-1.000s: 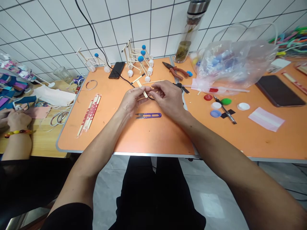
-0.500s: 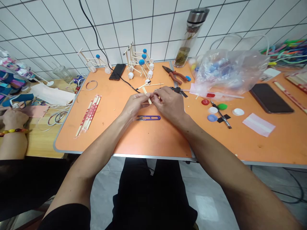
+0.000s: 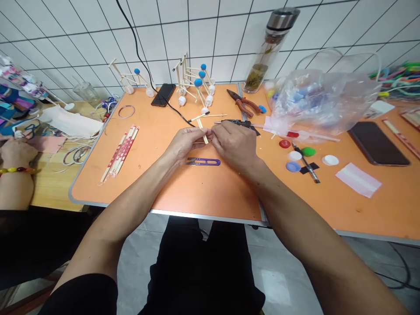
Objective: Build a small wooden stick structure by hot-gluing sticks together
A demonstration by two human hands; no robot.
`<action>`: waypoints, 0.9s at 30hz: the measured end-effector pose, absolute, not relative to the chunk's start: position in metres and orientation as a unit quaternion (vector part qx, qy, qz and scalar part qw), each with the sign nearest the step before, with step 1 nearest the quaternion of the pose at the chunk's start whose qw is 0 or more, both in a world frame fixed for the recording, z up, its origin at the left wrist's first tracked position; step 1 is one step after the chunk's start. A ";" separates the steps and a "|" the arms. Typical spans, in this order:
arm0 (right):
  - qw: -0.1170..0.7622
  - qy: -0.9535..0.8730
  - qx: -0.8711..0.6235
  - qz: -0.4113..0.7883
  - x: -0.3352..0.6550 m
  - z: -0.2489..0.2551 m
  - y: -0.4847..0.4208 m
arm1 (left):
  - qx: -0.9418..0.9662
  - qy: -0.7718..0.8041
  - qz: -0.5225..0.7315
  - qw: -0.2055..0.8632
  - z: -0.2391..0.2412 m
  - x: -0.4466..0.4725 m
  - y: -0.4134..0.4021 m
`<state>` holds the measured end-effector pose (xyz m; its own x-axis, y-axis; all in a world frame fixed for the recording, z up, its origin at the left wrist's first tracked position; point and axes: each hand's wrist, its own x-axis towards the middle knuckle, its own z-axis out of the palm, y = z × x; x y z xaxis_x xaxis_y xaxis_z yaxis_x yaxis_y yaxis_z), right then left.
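Left hand (image 3: 183, 144): raised just above the orange table (image 3: 197, 197), fingertips drawn together and pinched on a wooden stick (image 3: 204, 134).
Right hand (image 3: 234, 142): facing the left, knuckles up, thumb and forefinger closed on the same stick from the other side.
Stick position: held between the two sets of fingertips where the hands meet. Its upper end juts out above the fingers, tilted away to the left; the lower end is hidden between the fingers.
Below the hands: purple snips (image 3: 203, 162) flat on the table, just under the hands and touching neither.
Beyond the hands: loose sticks, red-handled pliers (image 3: 243, 105) and stick models (image 3: 195, 85) by the wall.
Right side: bottle caps (image 3: 294, 155) near a clear plastic bag (image 3: 323, 103), well apart from the hands.
Left side: wrapped chopsticks (image 3: 120, 153) and, at the next table, another person's hand (image 3: 15, 153).
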<state>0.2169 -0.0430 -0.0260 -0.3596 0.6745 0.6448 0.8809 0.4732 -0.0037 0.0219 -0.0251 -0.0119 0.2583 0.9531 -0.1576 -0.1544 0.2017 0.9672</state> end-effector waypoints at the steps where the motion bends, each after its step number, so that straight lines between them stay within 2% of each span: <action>1: 0.295 -0.806 -0.481 -0.177 0.217 -0.026 -0.043 | 0.466 0.431 0.428 0.644 -0.012 0.022 -0.025; 13: 0.373 -0.795 -0.454 -0.152 0.218 -0.037 -0.037 | 0.480 0.428 0.427 0.636 -0.007 0.012 -0.020; 27: 0.306 -0.804 -0.482 -0.166 0.217 -0.031 -0.041 | 0.509 0.398 0.424 0.635 -0.007 0.019 -0.024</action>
